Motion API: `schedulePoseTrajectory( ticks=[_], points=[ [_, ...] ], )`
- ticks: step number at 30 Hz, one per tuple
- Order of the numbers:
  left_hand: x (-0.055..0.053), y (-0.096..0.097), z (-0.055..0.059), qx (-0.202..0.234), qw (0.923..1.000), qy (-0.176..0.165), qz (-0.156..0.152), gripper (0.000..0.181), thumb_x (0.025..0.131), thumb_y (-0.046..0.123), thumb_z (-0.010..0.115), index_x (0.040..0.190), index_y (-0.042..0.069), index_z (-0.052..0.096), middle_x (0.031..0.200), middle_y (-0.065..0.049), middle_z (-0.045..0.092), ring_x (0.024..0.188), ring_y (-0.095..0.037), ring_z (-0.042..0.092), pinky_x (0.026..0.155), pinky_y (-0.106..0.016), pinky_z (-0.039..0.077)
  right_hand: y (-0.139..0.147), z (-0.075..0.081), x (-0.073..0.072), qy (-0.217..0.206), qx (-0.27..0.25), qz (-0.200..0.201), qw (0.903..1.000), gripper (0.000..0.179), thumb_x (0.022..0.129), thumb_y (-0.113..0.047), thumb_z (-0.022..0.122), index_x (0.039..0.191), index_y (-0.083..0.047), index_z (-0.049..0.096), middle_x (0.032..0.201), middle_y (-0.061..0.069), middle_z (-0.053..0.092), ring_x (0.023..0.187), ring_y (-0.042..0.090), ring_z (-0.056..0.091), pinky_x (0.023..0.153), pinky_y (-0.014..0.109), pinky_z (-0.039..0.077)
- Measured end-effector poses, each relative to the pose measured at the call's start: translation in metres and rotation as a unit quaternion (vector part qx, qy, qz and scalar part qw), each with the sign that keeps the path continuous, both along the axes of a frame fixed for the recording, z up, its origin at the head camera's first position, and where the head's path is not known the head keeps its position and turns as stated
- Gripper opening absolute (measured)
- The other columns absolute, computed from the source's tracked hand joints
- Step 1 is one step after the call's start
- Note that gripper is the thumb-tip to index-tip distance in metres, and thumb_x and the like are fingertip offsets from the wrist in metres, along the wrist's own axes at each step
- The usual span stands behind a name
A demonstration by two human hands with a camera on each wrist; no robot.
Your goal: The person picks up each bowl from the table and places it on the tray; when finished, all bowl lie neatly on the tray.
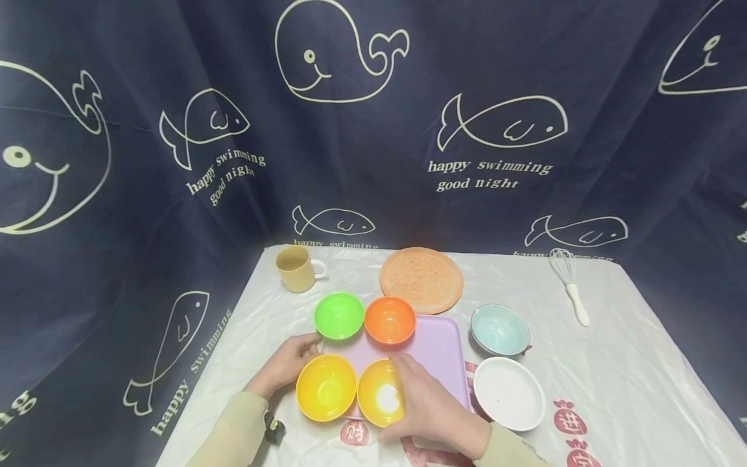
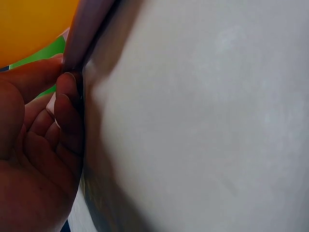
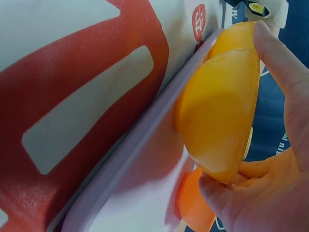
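Observation:
My right hand (image 1: 428, 402) grips the right-hand yellow bowl (image 3: 219, 111), with thumb and fingers at opposite sides of its rim. This bowl sits upright on the near part of the purple tray (image 1: 440, 344). Beside it, on the left, stands another yellow bowl (image 1: 326, 388). At the tray's left edge my left hand (image 1: 290, 363) pinches the rim, thumb above and fingertips below, as the left wrist view shows (image 2: 43, 106). Behind the yellow bowls, a green bowl (image 1: 339, 316) and an orange bowl (image 1: 390, 320) stand side by side at the tray's far edge.
Right of the tray are a light blue bowl (image 1: 500, 330) and a white bowl (image 1: 509, 394). A whisk (image 1: 572, 285) lies farther right. At the back stand a tan mug (image 1: 296, 269) and a round orange-brown board (image 1: 421, 280). A dark curtain (image 1: 373, 162) hangs behind the table.

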State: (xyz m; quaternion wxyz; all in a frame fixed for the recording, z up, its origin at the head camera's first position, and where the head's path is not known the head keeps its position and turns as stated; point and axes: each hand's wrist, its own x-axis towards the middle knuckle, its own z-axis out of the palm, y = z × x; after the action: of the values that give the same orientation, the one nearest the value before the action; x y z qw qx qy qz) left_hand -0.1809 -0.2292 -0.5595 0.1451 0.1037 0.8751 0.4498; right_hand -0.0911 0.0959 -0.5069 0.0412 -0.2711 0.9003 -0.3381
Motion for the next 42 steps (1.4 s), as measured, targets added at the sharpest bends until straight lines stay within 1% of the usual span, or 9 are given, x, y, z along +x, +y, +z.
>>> schedulePoseTrajectory(
  ticks=[5, 9, 17, 23, 27, 29, 31, 36, 42],
  points=[
    [0.001, 0.000, 0.001, -0.002, 1.0000, 0.007, -0.003, 0.046, 0.100, 0.012, 0.068, 0.145, 0.012, 0.063, 0.073, 0.001, 0.062, 0.100, -0.020, 0.063, 0.114, -0.062, 0.041, 0.004, 0.007, 0.002, -0.007, -0.002, -0.011, 0.9999, 0.138, 0.055, -0.057, 0.099, 0.158, 0.006, 0.033, 0.151, 0.017, 0.048, 0.135, 0.030, 0.051, 0.114, 0.052, 0.044],
    [0.001, 0.000, 0.001, -0.001, 1.0000, 0.001, 0.001, 0.046, 0.100, 0.015, 0.068, 0.145, 0.013, 0.062, 0.074, 0.001, 0.063, 0.105, -0.020, 0.062, 0.117, -0.063, 0.037, 0.020, 0.019, 0.007, -0.010, -0.007, -0.052, 0.9986, 0.132, 0.055, -0.059, 0.098, 0.156, 0.002, 0.039, 0.151, 0.012, 0.050, 0.133, 0.028, 0.053, 0.111, 0.053, 0.047],
    [0.002, 0.002, -0.001, 0.006, 0.9999, -0.013, 0.005, 0.048, 0.099, 0.016, 0.069, 0.147, 0.011, 0.061, 0.073, -0.001, 0.062, 0.098, -0.021, 0.064, 0.111, -0.059, 0.043, 0.090, 0.028, 0.030, 0.035, 0.031, -0.150, 0.9877, 0.132, 0.056, -0.075, 0.090, 0.153, 0.000, 0.043, 0.152, 0.017, 0.050, 0.133, 0.035, 0.054, 0.107, 0.057, 0.049],
    [0.001, 0.002, -0.004, 0.005, 0.9999, -0.011, 0.005, 0.046, 0.100, 0.018, 0.069, 0.146, 0.014, 0.063, 0.081, 0.000, 0.067, 0.113, -0.023, 0.062, 0.117, -0.063, 0.036, 0.137, 0.025, 0.053, 0.042, 0.047, -0.196, 0.9785, 0.137, 0.054, -0.075, 0.091, 0.158, -0.004, 0.037, 0.152, 0.015, 0.048, 0.132, 0.036, 0.051, 0.096, 0.070, 0.049],
    [0.002, 0.002, -0.004, 0.003, 0.9996, -0.017, 0.020, 0.044, 0.101, 0.020, 0.069, 0.144, 0.018, 0.064, 0.115, 0.001, 0.074, 0.133, -0.031, 0.057, 0.118, -0.065, 0.033, 0.157, 0.016, 0.057, 0.079, 0.036, -0.214, 0.9729, 0.136, 0.050, -0.071, 0.095, 0.156, -0.005, 0.040, 0.144, 0.012, 0.052, 0.121, 0.031, 0.054, 0.099, 0.042, 0.050],
    [0.004, 0.002, -0.003, 0.003, 0.9995, -0.017, 0.025, 0.044, 0.101, 0.019, 0.069, 0.144, 0.018, 0.064, 0.122, 0.001, 0.073, 0.136, -0.034, 0.055, 0.117, -0.066, 0.033, 0.164, 0.007, 0.056, 0.103, 0.024, -0.213, 0.9713, 0.133, 0.048, -0.067, 0.098, 0.151, -0.003, 0.045, 0.136, 0.010, 0.056, 0.116, 0.028, 0.055, 0.096, 0.022, 0.042],
    [0.005, 0.002, -0.001, 0.002, 0.9995, -0.019, 0.025, 0.044, 0.101, 0.019, 0.069, 0.144, 0.016, 0.064, 0.114, -0.002, 0.074, 0.133, -0.034, 0.057, 0.117, -0.066, 0.033, 0.168, -0.002, 0.055, 0.117, 0.021, -0.212, 0.9701, 0.132, 0.047, -0.067, 0.099, 0.148, 0.000, 0.047, 0.132, 0.011, 0.059, 0.114, 0.028, 0.055, 0.092, 0.021, 0.042],
    [0.006, 0.003, 0.002, 0.008, 0.9996, -0.017, 0.020, 0.045, 0.100, 0.018, 0.069, 0.145, 0.014, 0.063, 0.101, -0.004, 0.073, 0.127, -0.032, 0.059, 0.118, -0.066, 0.032, 0.169, -0.013, 0.053, 0.094, 0.037, -0.229, 0.9682, 0.135, 0.047, -0.071, 0.096, 0.151, -0.003, 0.044, 0.137, 0.014, 0.055, 0.113, 0.032, 0.056, 0.078, 0.061, 0.054],
    [0.005, 0.005, 0.005, 0.010, 0.9996, -0.025, 0.012, 0.048, 0.101, 0.018, 0.068, 0.148, 0.015, 0.061, 0.074, -0.004, 0.062, 0.108, -0.023, 0.062, 0.117, -0.065, 0.034, 0.165, -0.016, 0.048, 0.081, 0.040, -0.248, 0.9645, 0.129, 0.052, -0.068, 0.097, 0.151, -0.004, 0.044, 0.136, 0.014, 0.054, 0.112, 0.028, 0.056, 0.079, 0.053, 0.053]
  ],
)
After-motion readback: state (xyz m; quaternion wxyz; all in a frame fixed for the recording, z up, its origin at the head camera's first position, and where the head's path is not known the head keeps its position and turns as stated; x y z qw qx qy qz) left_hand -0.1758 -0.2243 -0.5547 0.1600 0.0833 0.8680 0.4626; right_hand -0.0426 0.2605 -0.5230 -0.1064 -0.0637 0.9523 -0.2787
